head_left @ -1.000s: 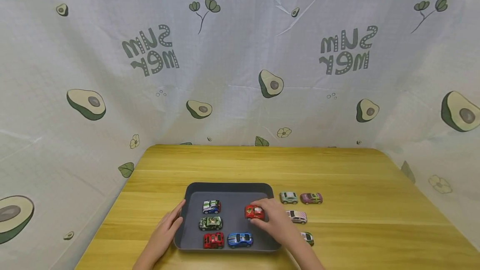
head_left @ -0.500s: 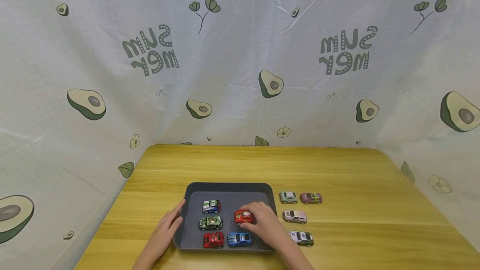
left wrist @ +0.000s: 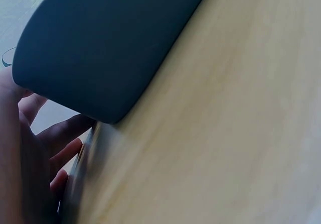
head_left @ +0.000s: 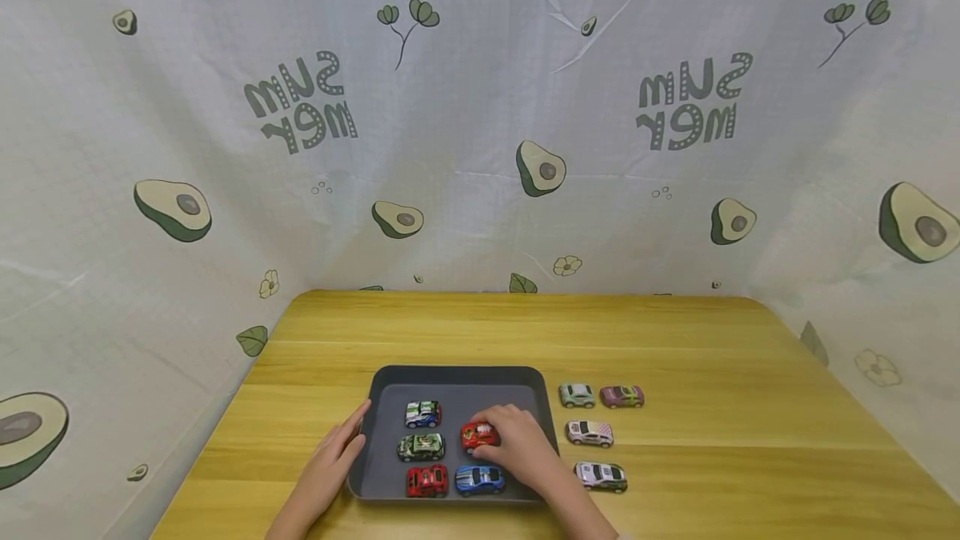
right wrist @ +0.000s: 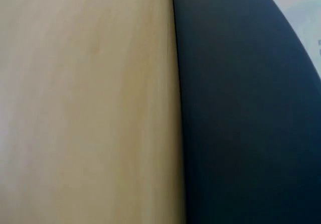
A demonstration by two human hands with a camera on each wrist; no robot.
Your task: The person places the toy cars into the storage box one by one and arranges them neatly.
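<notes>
A dark grey tray (head_left: 457,377) lies on the wooden table (head_left: 675,340). In it stand a white-green-blue car (head_left: 423,413), a green car (head_left: 421,446), a red car (head_left: 427,481) and a blue car (head_left: 478,480). My right hand (head_left: 513,444) grips another red car (head_left: 477,436) in the middle of the tray. My left hand (head_left: 339,448) rests with straight fingers against the tray's left rim (left wrist: 100,73). The right wrist view shows only the tray wall (right wrist: 251,133) and table.
Right of the tray, on the table, stand a pale green car (head_left: 577,395), a purple car (head_left: 622,396), a white-pink car (head_left: 590,433) and a white-green car (head_left: 602,476). An avocado-print cloth (head_left: 480,123) hangs behind and at both sides.
My right hand has carried the red car leftward and slightly nearer across the tray. The left hand has stayed at the tray's rim.
</notes>
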